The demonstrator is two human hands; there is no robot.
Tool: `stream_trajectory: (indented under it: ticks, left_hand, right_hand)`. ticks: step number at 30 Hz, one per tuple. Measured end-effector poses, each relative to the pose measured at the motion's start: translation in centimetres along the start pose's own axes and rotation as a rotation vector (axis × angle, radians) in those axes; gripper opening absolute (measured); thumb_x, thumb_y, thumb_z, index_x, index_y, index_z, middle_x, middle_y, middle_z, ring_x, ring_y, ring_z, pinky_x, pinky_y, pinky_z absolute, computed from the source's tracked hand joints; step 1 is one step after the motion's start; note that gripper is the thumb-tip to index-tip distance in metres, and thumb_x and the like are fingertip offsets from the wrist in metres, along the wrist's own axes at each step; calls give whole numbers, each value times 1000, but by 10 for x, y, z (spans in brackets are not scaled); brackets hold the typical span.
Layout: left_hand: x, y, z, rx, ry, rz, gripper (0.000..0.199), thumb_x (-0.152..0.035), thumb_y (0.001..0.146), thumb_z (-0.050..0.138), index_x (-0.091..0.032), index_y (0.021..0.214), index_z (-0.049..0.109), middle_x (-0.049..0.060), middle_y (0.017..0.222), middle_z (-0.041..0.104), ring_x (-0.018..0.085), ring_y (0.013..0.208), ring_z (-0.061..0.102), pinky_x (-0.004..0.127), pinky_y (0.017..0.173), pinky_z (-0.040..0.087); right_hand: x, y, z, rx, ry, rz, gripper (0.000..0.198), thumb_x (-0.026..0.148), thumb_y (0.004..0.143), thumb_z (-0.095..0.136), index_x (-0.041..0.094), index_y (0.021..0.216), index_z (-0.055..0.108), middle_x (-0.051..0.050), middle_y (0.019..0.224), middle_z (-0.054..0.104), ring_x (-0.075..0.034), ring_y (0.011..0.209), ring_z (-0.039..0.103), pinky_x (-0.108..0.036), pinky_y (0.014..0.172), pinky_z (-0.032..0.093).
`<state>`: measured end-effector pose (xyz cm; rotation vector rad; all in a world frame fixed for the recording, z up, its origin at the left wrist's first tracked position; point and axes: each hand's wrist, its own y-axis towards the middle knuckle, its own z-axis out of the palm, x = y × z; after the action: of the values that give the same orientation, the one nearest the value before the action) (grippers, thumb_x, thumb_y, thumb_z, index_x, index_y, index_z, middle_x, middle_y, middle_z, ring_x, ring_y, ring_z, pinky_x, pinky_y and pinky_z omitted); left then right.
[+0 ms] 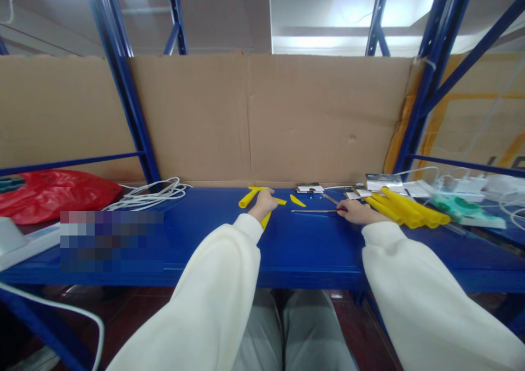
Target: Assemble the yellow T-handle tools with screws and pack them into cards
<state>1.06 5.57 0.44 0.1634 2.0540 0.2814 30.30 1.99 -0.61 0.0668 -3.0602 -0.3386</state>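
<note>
Yellow material [247,197]: one length, on the blue counter [205,245]; it is gripped by the left hand [264,202], with ends exposed around the fingers. Slender metal tool [314,211]: held in the right hand [356,211], grip closed. Yellow cut piece [297,200]: laid between the hands. Yellow rolls [404,211]: stacked beside the right wrist. Red bag [61,196]: placed at far left; its contents cannot be told. Small box [383,182]: set behind the rolls; its interior is not shown.
</note>
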Motion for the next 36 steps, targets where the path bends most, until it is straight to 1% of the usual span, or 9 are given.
stream_trajectory:
  ticks: [2, 6, 10, 14, 17, 20, 25, 32, 36]
  left_hand:
    - [-6, -1, -5, -28, 77, -74, 59, 4, 69, 66, -7, 127, 64, 17, 118, 71, 30, 115, 65, 34, 96, 52]
    - [-13, -5, -25, -35, 72, 47, 50, 9, 71, 57, -8, 116, 70, 15, 122, 70, 24, 118, 64, 28, 100, 49]
    - [-7, -10, -45, -33, -43, 52, 42, 7, 77, 52, -8, 112, 71, 13, 110, 75, 19, 99, 71, 26, 87, 55]
    - [5, -12, -53, -91, 30, 2, 39, 2, 82, 51, -5, 115, 69, 15, 103, 76, 17, 78, 73, 27, 75, 58]
    - [12, -12, -53, -161, 167, 95, 33, -2, 82, 54, -10, 108, 74, 12, 99, 77, 19, 84, 74, 29, 82, 58]
    - [14, -13, -50, -202, 264, 209, 30, -5, 83, 56, -13, 102, 77, 10, 98, 78, 21, 94, 73, 31, 89, 56]
    - [11, -19, -47, -176, 327, 262, 31, -3, 83, 55, -13, 101, 78, 10, 95, 78, 22, 91, 73, 31, 88, 56]
    - [7, -23, -45, -175, 324, 307, 29, -4, 83, 56, -15, 98, 78, 9, 99, 78, 21, 93, 73, 30, 90, 55]
    - [7, -24, -45, -162, 321, 300, 29, -4, 84, 56, -13, 99, 78, 10, 100, 78, 22, 93, 73, 31, 90, 55]
  right_hand:
    - [1, -1, -1, -9, 2, 2, 23, 34, 87, 55, 26, 101, 72, -11, 105, 73, -29, 97, 67, -45, 80, 52]
    - [2, 2, -4, -47, 26, -22, 25, 33, 87, 54, 24, 103, 71, -11, 104, 74, -27, 92, 69, -38, 77, 52]
    - [12, 16, -11, -101, 92, -33, 23, 28, 89, 52, 21, 96, 72, -10, 97, 76, -24, 91, 70, -31, 77, 51]
    - [30, 39, -16, -133, 95, 47, 25, 23, 87, 51, 18, 97, 74, -14, 95, 76, -26, 93, 71, -30, 76, 50]
    - [42, 58, -15, -105, 74, 147, 31, 20, 85, 52, 15, 108, 73, -18, 106, 74, -27, 104, 69, -30, 81, 49]
    - [51, 74, -13, -28, 110, 230, 42, 27, 86, 57, 10, 123, 66, -22, 119, 69, -30, 116, 64, -33, 87, 48]
    - [61, 91, -9, 64, 165, 366, 57, 40, 88, 57, 11, 137, 56, -24, 136, 59, -34, 128, 55, -48, 102, 41]
    - [66, 96, 3, 6, 83, 349, 40, 25, 90, 56, 12, 127, 63, -23, 126, 65, -34, 124, 57, -58, 107, 32]
    - [65, 97, 6, -1, 76, 333, 43, 34, 93, 54, 10, 128, 61, -25, 129, 63, -36, 126, 55, -62, 107, 29]
